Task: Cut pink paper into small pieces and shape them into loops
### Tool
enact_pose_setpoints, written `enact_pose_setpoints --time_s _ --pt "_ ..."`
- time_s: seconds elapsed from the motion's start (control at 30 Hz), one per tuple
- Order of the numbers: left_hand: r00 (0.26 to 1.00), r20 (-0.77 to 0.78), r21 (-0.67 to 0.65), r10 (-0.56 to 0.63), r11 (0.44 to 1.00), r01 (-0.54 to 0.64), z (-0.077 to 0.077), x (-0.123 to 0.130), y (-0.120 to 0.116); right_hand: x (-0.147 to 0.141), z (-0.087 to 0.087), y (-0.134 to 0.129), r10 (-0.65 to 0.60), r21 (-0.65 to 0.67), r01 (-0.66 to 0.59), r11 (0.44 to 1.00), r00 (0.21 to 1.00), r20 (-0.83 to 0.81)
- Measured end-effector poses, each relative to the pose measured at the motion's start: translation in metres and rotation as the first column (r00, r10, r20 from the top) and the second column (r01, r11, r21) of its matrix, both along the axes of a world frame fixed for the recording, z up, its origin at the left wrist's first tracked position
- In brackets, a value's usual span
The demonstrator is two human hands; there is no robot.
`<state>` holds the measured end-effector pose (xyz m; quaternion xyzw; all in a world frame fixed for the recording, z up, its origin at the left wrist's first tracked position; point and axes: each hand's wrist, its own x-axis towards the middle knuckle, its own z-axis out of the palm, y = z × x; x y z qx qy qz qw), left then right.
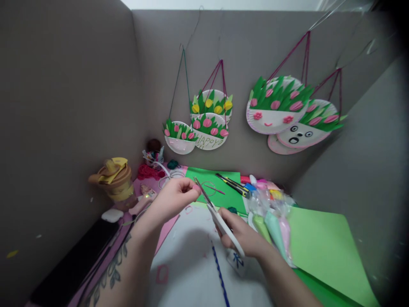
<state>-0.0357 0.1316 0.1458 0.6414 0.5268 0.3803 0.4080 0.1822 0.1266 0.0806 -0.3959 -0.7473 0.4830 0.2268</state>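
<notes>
My left hand [182, 192] pinches a small pink paper piece [197, 189] between thumb and fingers. White-handled scissors [223, 224] are in my right hand [234, 232], with the metal blades pointing up and away beside the pink piece. Whether the blades touch it I cannot tell. Both hands are above a white work surface [182, 273]. On that surface lies a dark blue spiral-patterned stick [219, 273], its tip just below the scissors. A pink paper offcut with a cut-out middle [162, 274] lies at the left.
Behind my hands, utility knives [233, 185] lie on green paper [201, 172]. Piping bags [273, 230] and light green sheets [326, 238] are at the right. At the left stand a lidded cup [116, 183] and a black flat object [76, 256]. Paper-plate flower baskets [209, 132] hang at the back wall.
</notes>
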Motion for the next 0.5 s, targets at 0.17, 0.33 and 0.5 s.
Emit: enact_pose_setpoints --time_s 0.17,0.33,0.5 --pt "1.0 0.018 0.008 -0.005 1.0 0.005 -0.001 -0.002 0.001 -0.003 -0.004 0.0 -0.076 -0.055 0.072 0.996 0.995 -0.057" --pt "0.998 0.057 -0.042 0.014 0.999 -0.011 0.005 -0.002 -0.003 -0.009 -0.008 0.002 -0.233 -0.121 0.219 0.968 0.965 -0.116" --pt "0.992 0.12 -0.066 0.049 0.997 -0.041 0.016 0.0 -0.006 -0.01 -0.017 0.006 -0.321 0.0 0.322 0.947 0.942 0.096"
